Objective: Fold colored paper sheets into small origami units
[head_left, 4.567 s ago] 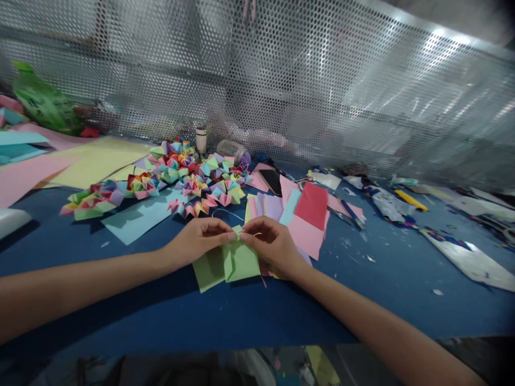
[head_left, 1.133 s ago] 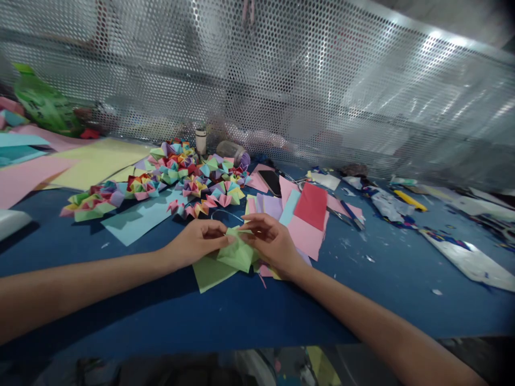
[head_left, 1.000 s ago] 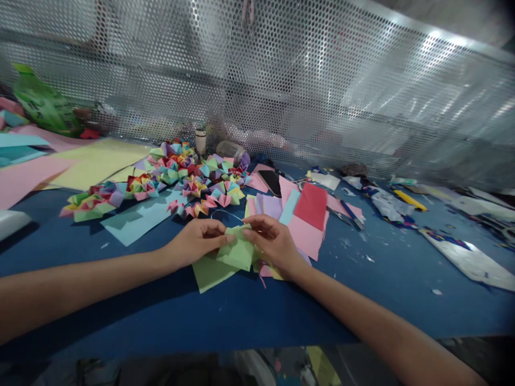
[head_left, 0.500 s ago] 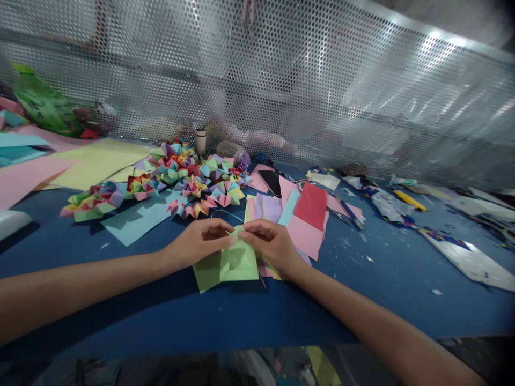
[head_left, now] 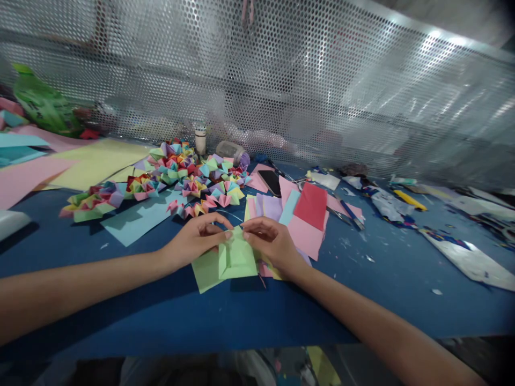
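Observation:
A folded light green sheet of paper (head_left: 238,260) is held by its far edge between my two hands, with creased flaps along its sides. My left hand (head_left: 201,236) pinches the far left corner between thumb and fingers. At the far right corner, my right hand (head_left: 271,241) pinches it the same way. Another green sheet (head_left: 207,271) lies on the table under its left side. Beneath and beyond my right hand are stacked paper sheets in purple, yellow and pink, with a red sheet (head_left: 311,206) on top of a pink sheet (head_left: 308,236).
Folded paper flowers (head_left: 193,185) cluster at the back left, near a blue sheet (head_left: 139,220) and large yellow paper (head_left: 108,155). A phone (head_left: 269,182), a cutter knife (head_left: 352,214) and a yellow tool (head_left: 409,200) lie to the right. A perforated metal panel (head_left: 257,80) borders the table's back.
The near edge of the folded green paper has shifted slightly up and left. My fingertips have moved a little along its far edge, still pinching.

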A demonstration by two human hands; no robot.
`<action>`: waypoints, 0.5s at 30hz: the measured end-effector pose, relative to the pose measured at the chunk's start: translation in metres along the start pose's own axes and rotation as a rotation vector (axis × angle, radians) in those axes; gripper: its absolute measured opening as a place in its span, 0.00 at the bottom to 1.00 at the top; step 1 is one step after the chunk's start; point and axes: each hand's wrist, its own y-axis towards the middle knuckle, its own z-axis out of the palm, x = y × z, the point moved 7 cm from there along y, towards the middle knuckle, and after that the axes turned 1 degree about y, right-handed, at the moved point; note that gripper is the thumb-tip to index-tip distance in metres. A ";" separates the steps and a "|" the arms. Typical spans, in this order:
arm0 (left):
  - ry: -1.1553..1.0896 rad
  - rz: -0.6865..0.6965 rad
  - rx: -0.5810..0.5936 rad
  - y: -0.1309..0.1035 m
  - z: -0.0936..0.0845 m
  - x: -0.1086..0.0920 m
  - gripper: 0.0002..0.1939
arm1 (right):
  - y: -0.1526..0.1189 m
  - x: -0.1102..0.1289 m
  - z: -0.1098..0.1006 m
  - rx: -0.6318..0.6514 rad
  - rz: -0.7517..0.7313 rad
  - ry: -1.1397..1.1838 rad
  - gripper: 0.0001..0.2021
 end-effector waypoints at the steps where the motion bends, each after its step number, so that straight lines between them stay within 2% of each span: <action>1: 0.010 0.000 -0.005 0.000 0.000 0.000 0.08 | 0.000 0.000 0.000 -0.002 -0.002 0.002 0.07; 15: 0.118 0.085 -0.028 -0.001 -0.002 -0.005 0.05 | 0.001 0.002 0.004 0.035 0.019 0.025 0.11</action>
